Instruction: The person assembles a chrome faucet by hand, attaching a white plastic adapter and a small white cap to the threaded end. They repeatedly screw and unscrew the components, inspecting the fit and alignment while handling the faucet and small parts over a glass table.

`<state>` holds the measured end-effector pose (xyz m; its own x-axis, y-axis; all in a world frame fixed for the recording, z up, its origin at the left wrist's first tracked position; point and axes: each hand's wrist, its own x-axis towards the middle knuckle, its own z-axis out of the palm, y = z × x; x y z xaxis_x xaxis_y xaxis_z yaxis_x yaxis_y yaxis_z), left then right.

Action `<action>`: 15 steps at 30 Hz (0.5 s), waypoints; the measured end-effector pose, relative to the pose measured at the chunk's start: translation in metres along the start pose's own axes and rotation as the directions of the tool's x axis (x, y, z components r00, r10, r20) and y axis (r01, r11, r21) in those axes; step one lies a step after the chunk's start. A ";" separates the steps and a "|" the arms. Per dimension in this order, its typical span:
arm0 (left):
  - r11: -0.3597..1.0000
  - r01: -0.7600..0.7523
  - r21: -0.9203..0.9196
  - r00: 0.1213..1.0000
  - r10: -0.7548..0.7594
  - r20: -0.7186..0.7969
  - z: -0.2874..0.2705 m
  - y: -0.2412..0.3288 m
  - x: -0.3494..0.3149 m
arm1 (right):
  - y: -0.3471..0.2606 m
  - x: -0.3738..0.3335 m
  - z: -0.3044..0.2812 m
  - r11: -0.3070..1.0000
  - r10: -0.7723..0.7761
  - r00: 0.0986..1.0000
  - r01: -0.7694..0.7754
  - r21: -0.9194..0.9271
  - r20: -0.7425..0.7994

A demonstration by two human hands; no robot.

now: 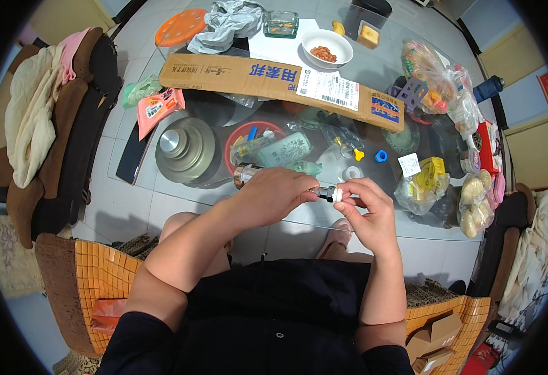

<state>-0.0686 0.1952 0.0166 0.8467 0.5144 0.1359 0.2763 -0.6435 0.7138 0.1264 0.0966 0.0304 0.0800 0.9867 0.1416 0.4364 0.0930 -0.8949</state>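
My left hand (278, 192) is wrapped round a shiny metal cylinder-shaped fitting (245, 175), whose wide coppery end sticks out past the hand on the left. Most of its body is hidden under the fingers. On the right its narrow dark-and-chrome neck (326, 193) shows. My right hand (366, 209) pinches a small white ring-like piece (337, 195) at the tip of that neck. Both hands are above the near edge of the glass table. Just beyond them lie a white ring (351, 173), a yellow plastic piece (359, 154) and a blue ring (381, 156).
A long cardboard box (236, 76) lies across the glass table. Behind it stand a white bowl of nuts (344, 51) and a glass ashtray (281, 25). A round metal-coloured object (186, 159) is at left, a pink packet (159, 109) behind it. Plastic bags (425, 186) crowd the right.
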 end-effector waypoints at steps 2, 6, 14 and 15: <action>0.998 -0.021 0.052 1.000 0.022 -0.018 -0.001 0.001 0.001 | 0.000 0.000 0.001 1.000 0.009 1.000 -0.009 -0.002 -0.007; 0.997 -0.023 0.076 0.999 0.026 -0.037 -0.002 0.003 0.001 | -0.002 0.000 0.001 1.000 0.006 1.000 -0.007 -0.026 -0.014; 0.942 0.315 -0.119 0.922 -0.274 0.272 -0.019 0.018 0.008 | -0.002 0.000 -0.007 0.994 -0.105 0.994 0.106 -0.023 0.010; 0.936 0.333 -0.118 0.911 -0.287 0.296 -0.022 0.019 0.008 | -0.003 0.000 -0.008 0.992 -0.124 0.992 0.124 -0.020 0.023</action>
<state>-0.0662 0.1996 0.0468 0.8267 0.4857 -0.2841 0.4868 -0.3641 0.7940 0.1326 0.0954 0.0361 0.0051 0.9704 0.2415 0.4611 0.2120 -0.8616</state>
